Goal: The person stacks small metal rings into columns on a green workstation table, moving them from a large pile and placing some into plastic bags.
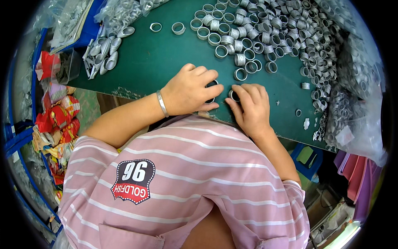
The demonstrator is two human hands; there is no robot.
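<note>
My left hand (188, 90), with a silver bracelet (162, 103) on its wrist, is closed round a grey metal ring (212, 84) at the table's near edge. The fingers and thumb cover part of that ring. Just to the right, my right hand (252, 106) pinches a second metal ring (234, 96) between thumb and fingers. A small gap separates the two hands. Beyond them, a loose ring (240, 74) lies on the green tabletop (166, 54), at the near end of a large heap of similar rings (265, 29).
Curved silver metal pieces (105, 54) lie at the far left beside a blue bin (89, 31). Two single rings, one of them a thin ring (156, 27), sit apart from the heap. Clear plastic bags of metal parts (352, 95) line the right side. A blue stool (307, 159) stands below.
</note>
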